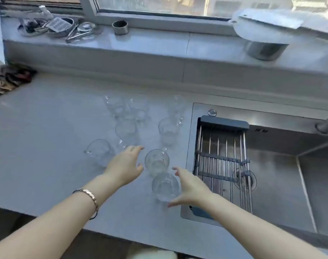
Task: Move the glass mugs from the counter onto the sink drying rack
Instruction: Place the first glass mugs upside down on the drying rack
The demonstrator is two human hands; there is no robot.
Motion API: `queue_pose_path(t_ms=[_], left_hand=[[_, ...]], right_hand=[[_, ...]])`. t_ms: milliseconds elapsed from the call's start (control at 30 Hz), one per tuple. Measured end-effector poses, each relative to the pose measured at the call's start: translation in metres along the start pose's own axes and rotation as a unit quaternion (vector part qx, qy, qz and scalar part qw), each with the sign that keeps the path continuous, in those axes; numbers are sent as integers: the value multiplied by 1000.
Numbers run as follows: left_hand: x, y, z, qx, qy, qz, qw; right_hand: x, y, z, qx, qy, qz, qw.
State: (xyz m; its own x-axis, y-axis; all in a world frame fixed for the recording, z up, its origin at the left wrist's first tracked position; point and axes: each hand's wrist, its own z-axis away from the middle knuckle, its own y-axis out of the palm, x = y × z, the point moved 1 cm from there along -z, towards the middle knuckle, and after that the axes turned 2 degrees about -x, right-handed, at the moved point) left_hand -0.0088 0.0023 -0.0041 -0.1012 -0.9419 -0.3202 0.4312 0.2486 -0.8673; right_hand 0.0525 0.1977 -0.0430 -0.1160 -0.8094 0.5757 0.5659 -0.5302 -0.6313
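Several clear glass mugs stand on the grey counter (pixel 47 146), left of the sink. The nearest mug (pixel 165 186) sits close to the counter's front, and another mug (pixel 156 161) stands just behind it. My right hand (pixel 189 187) is open, fingers spread beside the nearest mug on its right, not gripping it. My left hand (pixel 124 165) is open too, hovering left of the second mug. The wire drying rack (pixel 223 161) with dark end bars lies across the left part of the sink and holds nothing.
The steel sink (pixel 283 169) fills the right side, with a faucet (pixel 326 124) at its far edge. A windowsill behind holds a metal cup (pixel 120 27), tongs and bowls, and a white board on a pot (pixel 262 34). Dark cloths (pixel 11 77) lie far left.
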Motion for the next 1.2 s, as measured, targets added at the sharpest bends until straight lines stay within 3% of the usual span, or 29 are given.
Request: queue_pose_path(t_ms=[200, 333, 467, 600, 733, 800, 833, 900, 967, 1033, 1100, 1200], left_hand=[[-6, 11, -33, 118, 174, -82, 974], [-6, 26, -43, 138, 187, -104, 967], [-14, 25, -44, 107, 149, -40, 982], [-33, 25, -36, 71, 98, -32, 992], [-72, 28, -29, 21, 75, 47, 996], [-96, 31, -30, 3, 84, 71, 994], [-107, 34, -32, -3, 92, 75, 993], [-127, 38, -37, -8, 102, 76, 992], [-142, 42, -45, -6, 103, 73, 992], [-153, 43, -55, -1, 100, 72, 992], [-160, 42, -63, 2, 103, 61, 993], [-166, 40, -73, 1, 111, 49, 993]], right_hand=[[-4, 44, -6, -86, 24, -151, 985], [-4, 52, -7, -109, 15, -228, 967], [-14, 42, -3, -137, 43, -294, 945], [-57, 9, 17, -175, 116, -438, 874], [-114, -38, 40, -167, 154, -623, 749], [-139, -64, 50, -168, 185, -631, 734], [-148, -79, 53, -177, 208, -612, 742], [-162, -111, 53, -185, 250, -507, 804], [-165, -142, 42, -194, 270, -331, 883], [-164, -166, 22, -195, 225, -132, 945], [-164, -175, -6, -176, 171, -6, 969], [-171, -173, -52, -116, 184, 35, 975]])
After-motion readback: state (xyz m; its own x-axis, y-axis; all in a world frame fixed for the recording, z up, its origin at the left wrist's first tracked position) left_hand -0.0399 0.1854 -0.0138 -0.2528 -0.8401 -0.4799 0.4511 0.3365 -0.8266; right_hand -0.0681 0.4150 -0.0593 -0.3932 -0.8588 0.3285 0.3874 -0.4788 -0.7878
